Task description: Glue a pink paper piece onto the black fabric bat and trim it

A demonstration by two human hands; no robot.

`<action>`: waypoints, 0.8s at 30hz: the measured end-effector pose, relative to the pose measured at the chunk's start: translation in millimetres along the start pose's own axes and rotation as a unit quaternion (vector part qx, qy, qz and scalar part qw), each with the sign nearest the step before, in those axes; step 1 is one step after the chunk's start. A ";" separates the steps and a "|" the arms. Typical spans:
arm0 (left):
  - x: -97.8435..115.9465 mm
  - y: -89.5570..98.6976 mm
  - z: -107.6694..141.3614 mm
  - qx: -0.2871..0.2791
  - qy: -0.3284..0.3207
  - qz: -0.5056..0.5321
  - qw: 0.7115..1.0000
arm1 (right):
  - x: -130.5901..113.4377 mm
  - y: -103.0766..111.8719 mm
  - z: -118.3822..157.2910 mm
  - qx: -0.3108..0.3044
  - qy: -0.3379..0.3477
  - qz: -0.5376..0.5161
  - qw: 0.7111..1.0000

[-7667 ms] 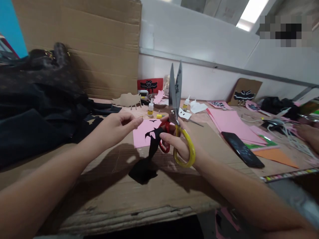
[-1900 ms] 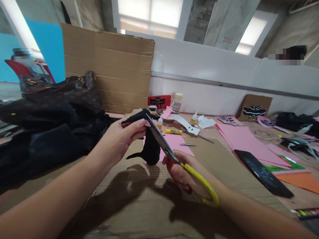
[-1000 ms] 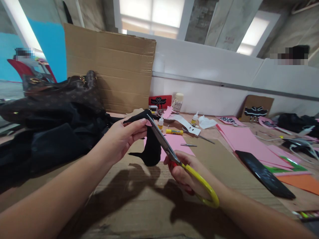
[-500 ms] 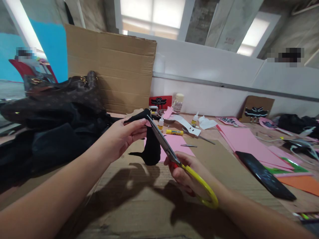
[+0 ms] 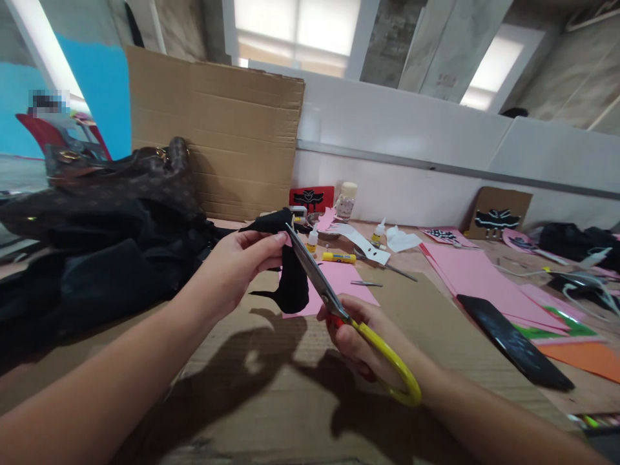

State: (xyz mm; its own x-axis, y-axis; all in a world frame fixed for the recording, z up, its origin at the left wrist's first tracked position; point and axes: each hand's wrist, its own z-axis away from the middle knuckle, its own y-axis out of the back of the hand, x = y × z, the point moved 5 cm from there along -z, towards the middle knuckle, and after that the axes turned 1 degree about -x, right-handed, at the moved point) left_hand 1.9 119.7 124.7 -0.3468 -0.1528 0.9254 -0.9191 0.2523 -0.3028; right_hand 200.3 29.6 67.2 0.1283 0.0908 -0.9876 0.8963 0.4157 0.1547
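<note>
My left hand [image 5: 247, 258] pinches a black cut-out piece [image 5: 294, 284], whose lower part hangs down beside the fingers, above a brown cardboard sheet [image 5: 232, 400]. A bit of pink shows at my left fingertips. In my right hand [image 5: 358, 339] are scissors [image 5: 322, 284] with yellow and red handles. Their blades point up and to the left, and the tips are at the black piece, close to my left fingertips. The blades look nearly closed. Behind the hanging piece lies a pink sheet [image 5: 346, 284].
A yellow glue stick [image 5: 339, 258], small bottles [image 5: 379, 230] and tweezers [image 5: 367, 283] lie beyond my hands. At the right are pink sheets [image 5: 475, 278] and a black phone [image 5: 513, 342]. A brown bag [image 5: 121, 181] and dark cloth [image 5: 121, 265] fill the left; upright cardboard [image 5: 213, 135] stands behind.
The black piece has turned slightly, and its hanging end has moved a little up and left. My left hand has shifted slightly left. The scissors have barely moved.
</note>
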 end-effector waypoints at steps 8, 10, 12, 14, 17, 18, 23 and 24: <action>2.9 -4.0 2.9 -0.005 0.029 -0.034 0.999 | -5.6 -4.7 0.4 -0.012 0.012 -0.004 1.000; 2.5 -4.1 4.0 0.001 0.033 -0.050 0.998 | -6.0 -4.0 0.6 -0.010 0.009 -0.001 1.000; 0.6 -2.9 3.9 0.008 0.031 -0.058 0.998 | -6.1 -3.6 0.7 -0.009 0.007 0.001 1.000; -2.6 -1.3 2.8 0.012 0.027 -0.056 0.998 | -6.6 -3.3 0.6 -0.005 0.009 0.004 1.000; -7.9 0.9 0.9 0.011 0.027 -0.060 0.998 | -7.4 -2.6 -0.1 0.006 0.012 0.010 1.000; -9.3 2.0 0.5 0.012 0.026 -0.068 0.997 | -7.4 -2.4 -0.3 0.007 0.012 0.011 1.000; -11.5 6.3 -0.3 0.012 0.026 -0.090 0.996 | -4.2 -2.1 -1.2 -0.001 0.008 0.002 1.000; -11.2 6.3 -0.3 0.009 0.028 -0.084 0.996 | -3.0 -2.0 -1.4 -0.003 0.002 -0.006 1.000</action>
State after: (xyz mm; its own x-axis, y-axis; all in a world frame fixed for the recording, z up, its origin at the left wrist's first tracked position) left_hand 0.0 123.2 112.6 -0.1774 -0.1385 0.9743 -0.9668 0.2094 -0.1463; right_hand 197.6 29.7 69.9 0.1157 0.0901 -0.9892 0.8950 0.4224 0.1431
